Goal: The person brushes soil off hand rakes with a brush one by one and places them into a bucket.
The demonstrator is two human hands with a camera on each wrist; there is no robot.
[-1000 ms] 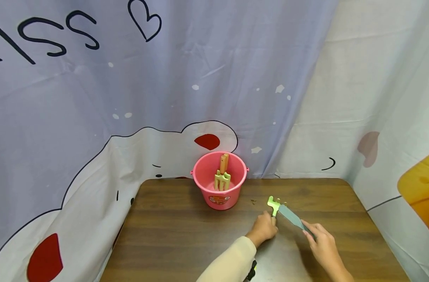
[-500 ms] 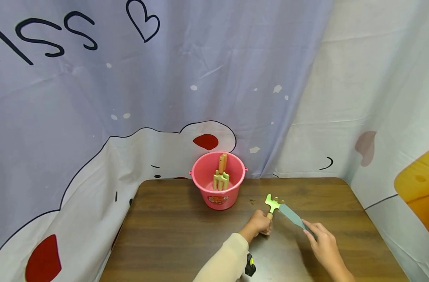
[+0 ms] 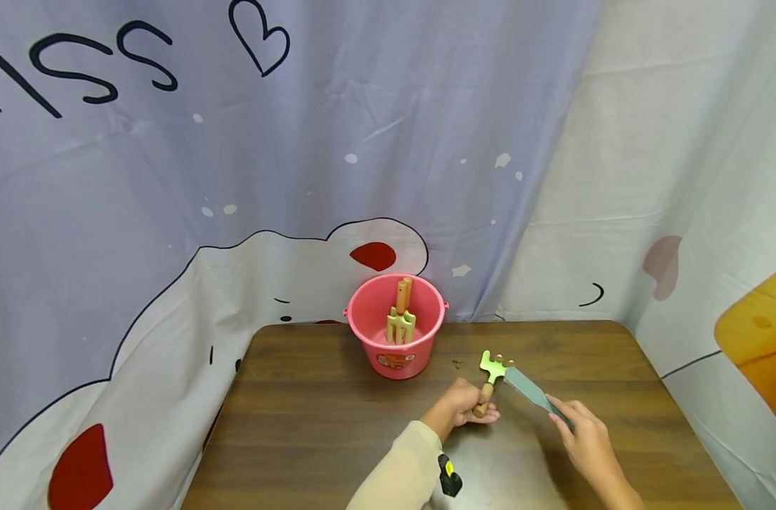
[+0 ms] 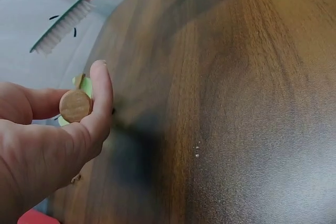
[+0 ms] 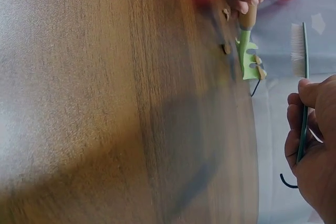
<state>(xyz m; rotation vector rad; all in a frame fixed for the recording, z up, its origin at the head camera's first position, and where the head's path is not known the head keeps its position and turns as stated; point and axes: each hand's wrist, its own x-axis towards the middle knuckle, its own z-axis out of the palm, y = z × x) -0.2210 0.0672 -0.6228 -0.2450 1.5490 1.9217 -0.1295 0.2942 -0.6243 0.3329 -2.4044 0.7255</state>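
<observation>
My left hand [image 3: 461, 404] holds a small hand rake by its wooden handle [image 3: 483, 400], pinched between thumb and fingers. The handle's round end [image 4: 75, 105] faces the left wrist camera. Its light green rake head [image 3: 492, 365] points away from me, with brown clumps [image 5: 261, 72] on the tines. In my right hand [image 3: 585, 439] I grip a slim green brush [image 3: 527, 388] by its handle. Its white bristles [image 5: 297, 51] show in both wrist views. The brush tip is close to the rake head in the head view; whether they touch I cannot tell.
A pink bucket [image 3: 397, 363] stands at the back of the wooden table [image 3: 311, 439], with a pale green fork [image 3: 401, 327] and another wooden handle inside. Brown crumbs [image 3: 457, 364] lie right of it. A printed curtain [image 3: 362, 142] hangs behind the table.
My left hand has turned over, its fingers now extending beneath the rake's handle, which shows more fully. The rake head has shifted slightly left. My right hand and the brush have barely moved.
</observation>
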